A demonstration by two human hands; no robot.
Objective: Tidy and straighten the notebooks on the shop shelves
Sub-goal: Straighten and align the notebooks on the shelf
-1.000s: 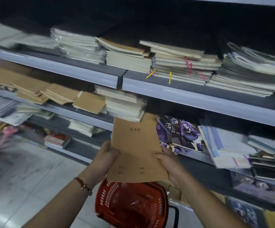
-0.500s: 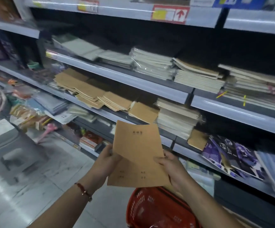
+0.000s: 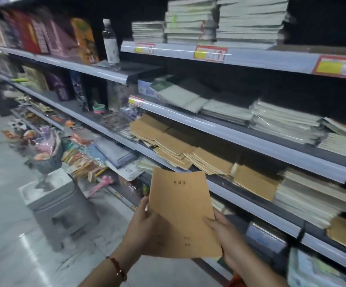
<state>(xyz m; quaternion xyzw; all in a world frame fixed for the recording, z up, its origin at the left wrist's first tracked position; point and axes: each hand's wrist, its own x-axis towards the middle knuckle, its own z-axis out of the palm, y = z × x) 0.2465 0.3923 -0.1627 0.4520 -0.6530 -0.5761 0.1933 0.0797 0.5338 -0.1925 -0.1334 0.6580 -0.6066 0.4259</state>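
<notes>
I hold a thin brown notebook [image 3: 183, 212] upright in front of the shelves. My left hand [image 3: 145, 226] grips its left edge and my right hand [image 3: 223, 235] grips its lower right edge, thumb on the cover. Behind it, on the middle shelf [image 3: 240, 195], lie fanned, untidy piles of brown notebooks [image 3: 174, 146], one loose brown notebook [image 3: 254, 181] and a tall pale stack [image 3: 312, 201]. The shelf above carries slumped grey-green notebooks [image 3: 184, 96] and wrapped stacks [image 3: 286, 121]. On the top shelf stand neat pale stacks [image 3: 225, 19].
A grey plastic stool [image 3: 58, 206] stands on the tiled floor at the left, near toys and packets [image 3: 43, 146] spilling from low shelves. A bottle [image 3: 111, 42] and upright coloured books [image 3: 50, 36] fill the upper left shelf. A bit of red basket [image 3: 235, 281] shows below my right arm.
My view has swung left and up along the shelves, so the red basket has almost dropped out of view. Both hands have kept hold of the brown notebook, now facing the brown piles.
</notes>
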